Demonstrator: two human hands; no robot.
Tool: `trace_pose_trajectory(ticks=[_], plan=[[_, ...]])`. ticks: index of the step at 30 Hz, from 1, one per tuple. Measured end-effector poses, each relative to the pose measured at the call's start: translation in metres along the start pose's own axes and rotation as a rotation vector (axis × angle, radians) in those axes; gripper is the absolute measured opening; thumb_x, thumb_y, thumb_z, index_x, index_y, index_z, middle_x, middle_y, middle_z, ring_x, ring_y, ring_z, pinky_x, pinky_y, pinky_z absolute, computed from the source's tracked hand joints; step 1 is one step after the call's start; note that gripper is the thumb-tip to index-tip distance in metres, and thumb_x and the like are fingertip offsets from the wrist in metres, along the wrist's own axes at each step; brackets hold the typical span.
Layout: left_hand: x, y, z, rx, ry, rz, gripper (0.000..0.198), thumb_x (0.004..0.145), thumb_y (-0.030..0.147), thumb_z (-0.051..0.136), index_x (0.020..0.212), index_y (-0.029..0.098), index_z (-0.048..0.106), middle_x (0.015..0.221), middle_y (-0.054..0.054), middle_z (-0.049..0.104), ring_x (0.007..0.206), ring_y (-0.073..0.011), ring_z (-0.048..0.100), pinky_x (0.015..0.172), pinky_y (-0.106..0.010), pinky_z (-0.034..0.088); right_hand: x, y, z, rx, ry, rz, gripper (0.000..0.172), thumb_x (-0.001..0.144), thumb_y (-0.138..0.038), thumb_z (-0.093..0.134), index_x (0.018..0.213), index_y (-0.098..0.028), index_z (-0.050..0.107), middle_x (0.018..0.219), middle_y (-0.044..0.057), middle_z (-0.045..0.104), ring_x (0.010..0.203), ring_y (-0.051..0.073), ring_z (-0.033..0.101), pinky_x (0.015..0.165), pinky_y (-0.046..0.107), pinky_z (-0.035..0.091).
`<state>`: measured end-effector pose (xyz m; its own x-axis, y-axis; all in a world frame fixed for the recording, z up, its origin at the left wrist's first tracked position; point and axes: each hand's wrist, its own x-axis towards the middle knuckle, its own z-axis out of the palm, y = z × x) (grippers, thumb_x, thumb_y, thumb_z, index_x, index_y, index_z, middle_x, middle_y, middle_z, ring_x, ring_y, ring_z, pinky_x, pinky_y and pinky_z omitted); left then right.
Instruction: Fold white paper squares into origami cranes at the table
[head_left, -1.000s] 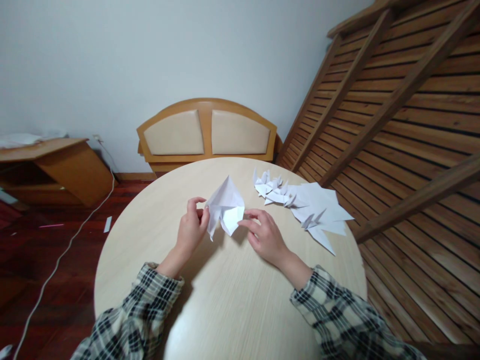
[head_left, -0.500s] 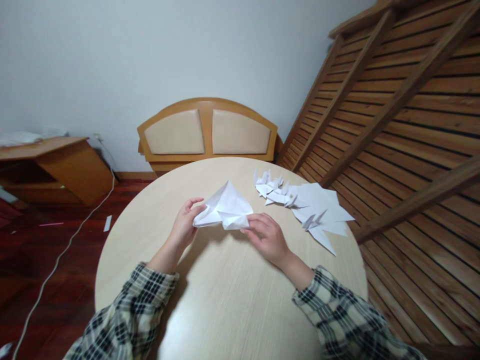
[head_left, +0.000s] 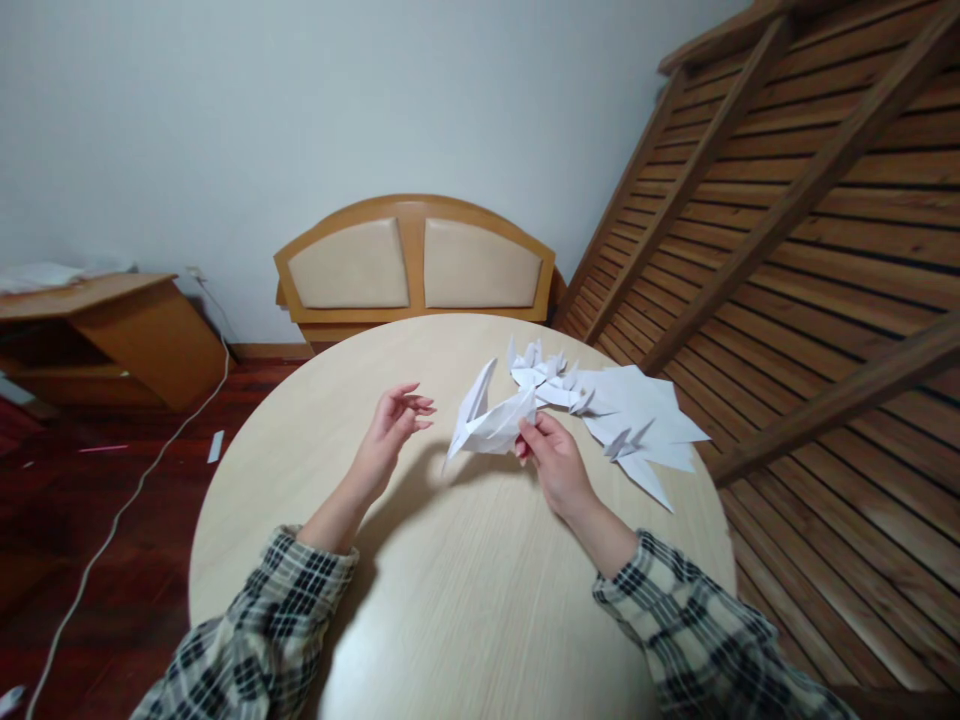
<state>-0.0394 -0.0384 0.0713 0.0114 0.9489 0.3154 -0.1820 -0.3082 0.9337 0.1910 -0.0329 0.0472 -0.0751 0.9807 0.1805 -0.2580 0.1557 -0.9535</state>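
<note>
A partly folded sheet of white paper (head_left: 491, 425) is held above the round table, one long flap standing up on its left side. My right hand (head_left: 555, 460) pinches its right end between thumb and fingers. To the left of the paper, my left hand (head_left: 394, 435) is apart from it, fingers loosely curved and spread, with nothing in them. Behind and to the right lie several white folded paper cranes (head_left: 544, 365), some of them near or on a spread of flat white paper sheets (head_left: 649, 405).
The pale round table (head_left: 450, 620) stands before a wooden headboard (head_left: 416, 260) with cream panels. A slatted wooden frame (head_left: 810, 250) leans close along the right. A brown desk (head_left: 142, 330) is at left, and a white cable (head_left: 135, 490) runs over the dark red floor.
My left hand has let go of the paper and moved slightly away. The paper has turned and shifted right in my right hand, with its flap now upright on the left.
</note>
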Motion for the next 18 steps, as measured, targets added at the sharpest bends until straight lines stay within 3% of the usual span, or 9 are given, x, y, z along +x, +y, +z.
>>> trace_pose_trajectory(ticks=[2,4,10,13,18], plan=[[-0.003,-0.008,0.004,0.182,-0.059,0.018,0.054,0.075,0.04,0.071,0.118,0.022,0.044,0.119,-0.01,0.052,0.113,-0.0238,0.052,0.093,-0.04,0.046,0.001,-0.001,0.0,0.123,0.022,0.032,0.031,0.075,-0.048,0.07,0.081,-0.02,0.057,0.068,-0.003,0.054,0.058,0.01,0.047,0.053,0.023,0.038],[-0.007,-0.015,0.01,0.279,-0.071,-0.016,0.051,0.077,0.037,0.07,0.116,0.023,0.041,0.124,-0.011,0.046,0.114,-0.0247,0.051,0.092,-0.043,0.047,0.001,-0.002,0.0,0.208,0.025,0.046,0.03,0.074,-0.046,0.071,0.085,-0.021,0.058,0.077,-0.002,0.056,0.062,0.011,0.049,0.057,0.024,0.04],[-0.018,-0.019,0.026,0.248,-0.239,-0.083,0.043,0.087,0.036,0.057,0.12,0.023,0.033,0.113,-0.01,0.049,0.084,-0.0167,0.058,0.068,-0.032,0.05,0.0,-0.001,0.002,0.196,-0.016,0.018,0.025,0.078,-0.044,0.068,0.087,-0.022,0.061,0.083,0.0,0.058,0.072,0.013,0.05,0.067,0.026,0.041],[-0.018,-0.017,0.028,0.335,-0.236,-0.06,0.045,0.088,0.036,0.056,0.123,0.021,0.032,0.097,-0.005,0.054,0.075,-0.015,0.056,0.061,-0.028,0.045,0.0,-0.001,0.002,0.133,-0.028,-0.02,0.021,0.08,-0.042,0.065,0.088,-0.023,0.061,0.082,0.0,0.058,0.074,0.014,0.051,0.07,0.027,0.041],[-0.018,-0.014,0.026,0.621,-0.151,0.005,0.04,0.09,0.038,0.053,0.122,0.018,0.043,0.074,0.001,0.052,0.063,-0.0139,0.049,0.056,-0.027,0.037,0.0,0.002,-0.002,0.066,-0.041,-0.103,0.012,0.08,-0.033,0.061,0.086,-0.023,0.059,0.083,-0.001,0.057,0.075,0.014,0.05,0.072,0.028,0.041]])
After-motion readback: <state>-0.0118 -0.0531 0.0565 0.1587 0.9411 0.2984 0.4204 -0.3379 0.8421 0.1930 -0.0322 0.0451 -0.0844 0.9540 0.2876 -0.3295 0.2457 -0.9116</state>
